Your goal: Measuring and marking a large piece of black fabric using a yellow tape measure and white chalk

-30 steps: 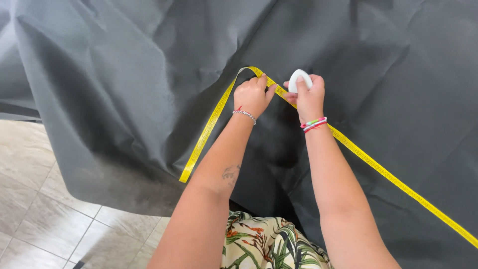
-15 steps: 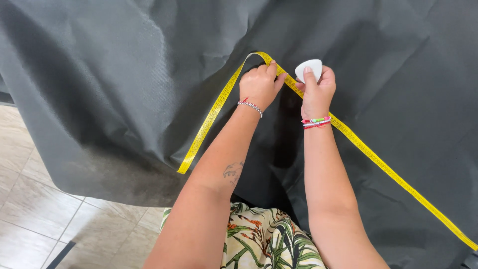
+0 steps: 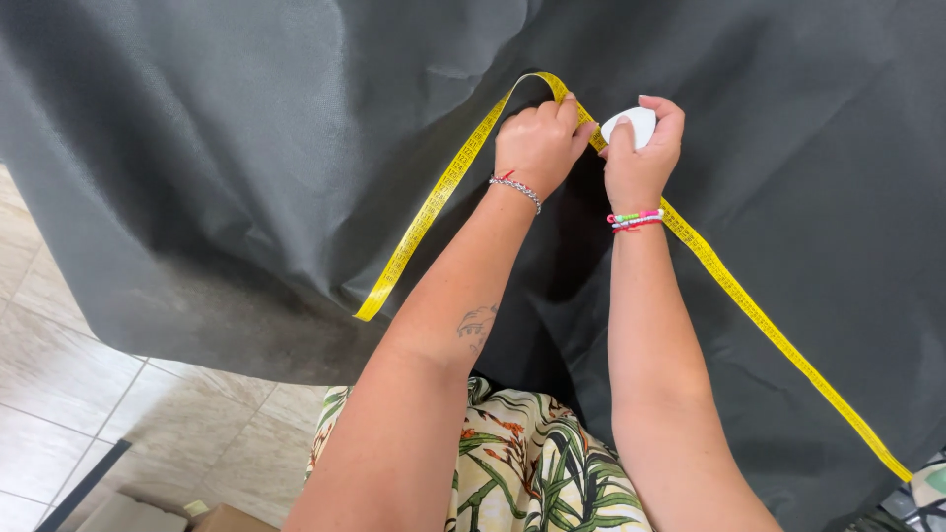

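A long yellow flexible measuring tape (image 3: 734,289) is being laid across a wide sheet of dark grey fabric (image 3: 246,148), bent into a peak just above the two hands. From that bend, one length is running down and away to the left of the fingers, its free end lying on the fabric well below the left hand (image 3: 537,143); the other length is passing under the right hand (image 3: 641,158) and stretching down to the far right.

The tape is being pressed onto the fabric by the left hand, whose fingers (image 3: 567,113) are curled together over it right at the bend. A small white rounded piece of tailor's chalk (image 3: 631,123) is being pinched in the right hand, with the fingers closed around it, just beside the tape and close to the left hand's fingertips.

A silver chain bracelet (image 3: 517,187) is being worn on the left wrist and coloured bead bracelets (image 3: 636,219) on the right. Below the forearms, a leaf-print garment (image 3: 532,463) is showing, and pale floor tiles (image 3: 69,394) are lying under the fabric's hanging edge, down to the left.
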